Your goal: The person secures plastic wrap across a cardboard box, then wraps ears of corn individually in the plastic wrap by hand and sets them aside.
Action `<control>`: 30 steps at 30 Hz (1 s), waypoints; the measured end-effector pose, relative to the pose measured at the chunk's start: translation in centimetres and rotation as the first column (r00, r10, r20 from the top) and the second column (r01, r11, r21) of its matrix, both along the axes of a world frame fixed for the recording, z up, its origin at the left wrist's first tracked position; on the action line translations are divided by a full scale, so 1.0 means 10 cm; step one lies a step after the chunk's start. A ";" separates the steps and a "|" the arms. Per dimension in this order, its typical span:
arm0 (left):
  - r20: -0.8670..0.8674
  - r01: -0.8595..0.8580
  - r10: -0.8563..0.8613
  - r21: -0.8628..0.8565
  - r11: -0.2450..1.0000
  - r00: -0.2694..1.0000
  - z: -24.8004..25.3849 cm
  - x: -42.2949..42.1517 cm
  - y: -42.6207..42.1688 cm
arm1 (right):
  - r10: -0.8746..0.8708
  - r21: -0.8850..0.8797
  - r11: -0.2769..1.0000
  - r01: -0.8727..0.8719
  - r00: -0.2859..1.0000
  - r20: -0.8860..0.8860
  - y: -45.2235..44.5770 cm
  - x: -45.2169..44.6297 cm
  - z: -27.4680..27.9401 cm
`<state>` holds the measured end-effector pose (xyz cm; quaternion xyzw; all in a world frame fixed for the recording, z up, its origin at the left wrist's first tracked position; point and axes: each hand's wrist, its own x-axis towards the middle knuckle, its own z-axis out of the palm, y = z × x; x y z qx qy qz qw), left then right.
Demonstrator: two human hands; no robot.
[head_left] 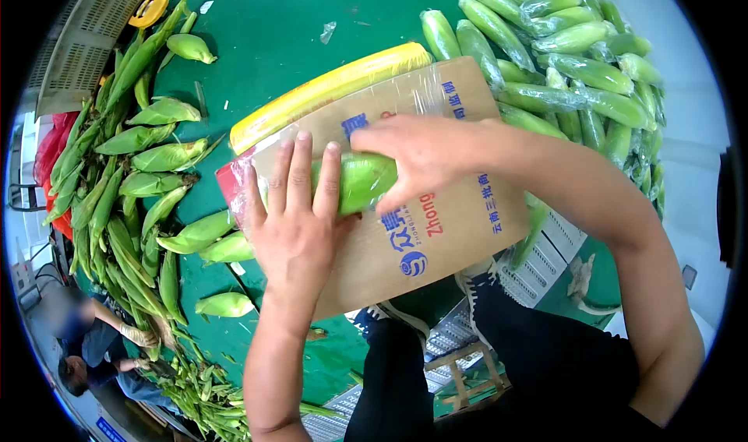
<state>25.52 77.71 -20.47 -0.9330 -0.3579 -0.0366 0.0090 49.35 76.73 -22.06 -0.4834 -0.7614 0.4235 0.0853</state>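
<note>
A green ear of corn (pixel 366 182), shiny as if under clear plastic film, lies on top of a brown cardboard box (pixel 460 232) with blue and red print. My right hand (pixel 409 158) curls over the ear's right end, fingers and thumb around it. On its left part rests my left hand (pixel 292 216), fingers stretched out and slightly spread; they hide that end of the ear. Along the far side of the box is a yellow roll (pixel 327 91), with clear film stretched over the box's edge.
Unwrapped ears of corn (pixel 160 158) are heaped at the left on the green surface (pixel 257 21). Several film-wrapped ears (pixel 576 72) are piled at the upper right. A plastic crate (pixel 89 41) stands upper left. Another person (pixel 101 348) sits lower left near loose husks (pixel 210 399).
</note>
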 end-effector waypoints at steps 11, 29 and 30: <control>0.070 0.149 -0.140 -0.150 0.977 0.988 -0.04 0.02 -0.23 | 0.283 -0.406 0.879 -0.251 0.959 0.019 -0.05 -0.12 -0.10; -0.119 0.054 -0.254 -0.810 0.583 0.960 0.29 0.31 0.01 | 0.118 0.563 0.775 -0.289 0.940 0.320 0.05 -0.33 -0.80; -0.056 0.106 -0.258 -0.813 0.572 0.964 0.33 0.29 -0.07 | 0.137 0.558 0.775 -0.298 0.940 0.312 0.01 -0.36 -0.78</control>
